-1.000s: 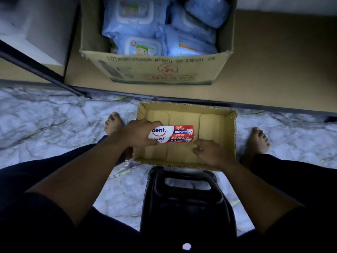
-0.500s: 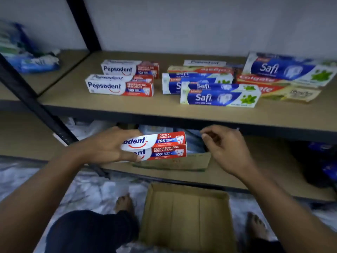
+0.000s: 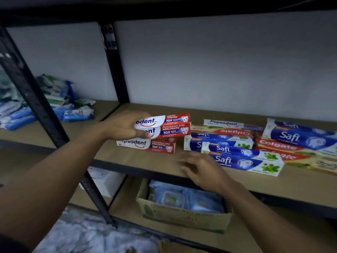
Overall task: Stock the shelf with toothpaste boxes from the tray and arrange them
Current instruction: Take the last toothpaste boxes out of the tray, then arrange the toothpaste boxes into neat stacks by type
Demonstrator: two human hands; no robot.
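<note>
Cardboard, glossy red and white: two slim rectangular Pepsodent cartons (image 3: 169,126), stacked flat one on the other, sit in the left hand (image 3: 125,127), whose fingers curl round their left ends. They hang directly over a third carton (image 3: 145,145) lying on the matte wooden shelf (image 3: 138,157) (dark metal edging). Their long axes run left to right along the shelf front, tooth-printed ends rightward. The right hand (image 3: 202,169) hovers loosely spread, holding nothing, beside blue Safi boxes (image 3: 242,160).

Two stacked red-white Pepsodent boxes (image 3: 173,126), level, just above a shelved box (image 3: 145,145).
</note>
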